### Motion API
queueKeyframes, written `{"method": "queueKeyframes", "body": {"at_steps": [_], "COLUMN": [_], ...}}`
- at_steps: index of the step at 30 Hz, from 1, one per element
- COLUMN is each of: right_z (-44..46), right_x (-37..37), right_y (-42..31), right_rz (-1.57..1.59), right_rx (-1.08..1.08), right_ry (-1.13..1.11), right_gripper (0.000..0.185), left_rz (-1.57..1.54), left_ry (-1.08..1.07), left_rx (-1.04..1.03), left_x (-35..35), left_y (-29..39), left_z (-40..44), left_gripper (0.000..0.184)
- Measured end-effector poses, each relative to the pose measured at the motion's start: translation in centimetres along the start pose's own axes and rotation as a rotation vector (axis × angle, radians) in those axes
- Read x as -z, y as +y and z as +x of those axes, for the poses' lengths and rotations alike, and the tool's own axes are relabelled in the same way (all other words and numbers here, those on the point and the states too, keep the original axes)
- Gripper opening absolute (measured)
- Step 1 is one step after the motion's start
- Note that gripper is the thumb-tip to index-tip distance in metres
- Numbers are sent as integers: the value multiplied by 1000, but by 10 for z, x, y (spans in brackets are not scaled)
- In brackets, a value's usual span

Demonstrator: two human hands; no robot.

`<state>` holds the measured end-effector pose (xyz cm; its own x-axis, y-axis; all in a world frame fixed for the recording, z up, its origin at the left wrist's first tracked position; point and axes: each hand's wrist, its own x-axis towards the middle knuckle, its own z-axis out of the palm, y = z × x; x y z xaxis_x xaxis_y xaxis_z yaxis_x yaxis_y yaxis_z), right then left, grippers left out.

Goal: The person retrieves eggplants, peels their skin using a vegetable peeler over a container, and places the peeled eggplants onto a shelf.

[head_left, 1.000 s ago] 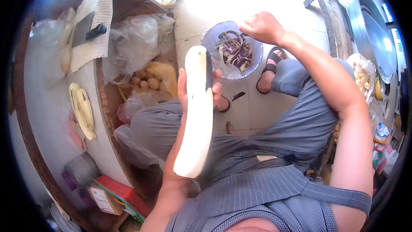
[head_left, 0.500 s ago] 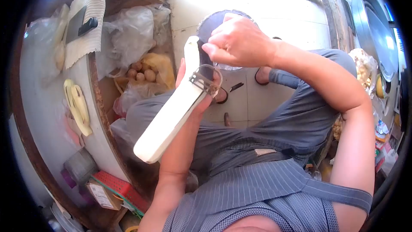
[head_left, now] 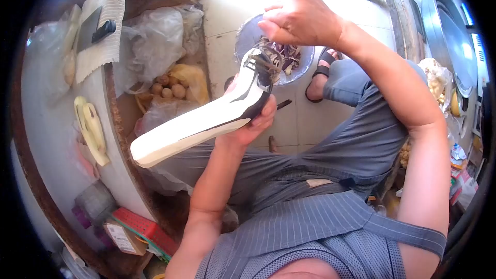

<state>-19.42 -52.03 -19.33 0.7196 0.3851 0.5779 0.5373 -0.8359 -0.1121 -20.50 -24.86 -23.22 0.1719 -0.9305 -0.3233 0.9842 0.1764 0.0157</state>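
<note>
A long eggplant (head_left: 186, 126), mostly peeled to white flesh with dark strips of skin left, lies across my left hand (head_left: 261, 121). Fingers of that hand wrap around its underside near the upper end. My right hand (head_left: 305, 18) is closed above that end, gripping a peeler (head_left: 266, 62) whose handle is mostly hidden. The peeler's head lies against the eggplant's upper end. Beneath sits a round bucket (head_left: 245, 41) holding dark and pale peelings (head_left: 289, 57).
At left, a shelf (head_left: 124, 139) bears pale peeled eggplants (head_left: 92, 132), and a red basket (head_left: 142, 227) is lower down. Below the shelf are plastic bags (head_left: 155, 36) and round brownish produce (head_left: 178, 91). Large metal basins (head_left: 449, 36) lean at right. A sandaled foot (head_left: 320, 75) is beside the bucket.
The eggplant has swung flatter, its lower end moving left and up. My right hand and the peeler have moved up toward its top end. More of the bucket and its peelings shows.
</note>
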Motion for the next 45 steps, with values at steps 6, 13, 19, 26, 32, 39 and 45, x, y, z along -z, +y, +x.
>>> {"method": "queueKeyframes", "body": {"at_steps": [6,13,19,26,32,39,45], "right_z": [-10,-13,2,2,3,-12,-19], "right_x": [5,1,-13,-8,8,6,-13], "right_y": [44,25,-45,-21,17,34,5], "right_rz": [-81,-151,430,133,-170,-385,-229], "right_rx": [44,-213,-249,-47,34,-132,-257], "right_ry": [-22,-107,-199,-97,12,-87,-226], "right_gripper": [23,33,38,34,26,24,32], "left_rz": [12,182,127,226,251,271,484], "left_ry": [-38,109,236,341,256,324,79], "left_rx": [24,-200,-312,-342,-243,-339,-464], "left_x": [3,9,23,-16,-1,6,31], "left_y": [-1,5,3,-11,-2,1,5], "left_z": [-2,5,8,8,6,7,8], "left_gripper": [55,54,59,60,60,54,63]}}
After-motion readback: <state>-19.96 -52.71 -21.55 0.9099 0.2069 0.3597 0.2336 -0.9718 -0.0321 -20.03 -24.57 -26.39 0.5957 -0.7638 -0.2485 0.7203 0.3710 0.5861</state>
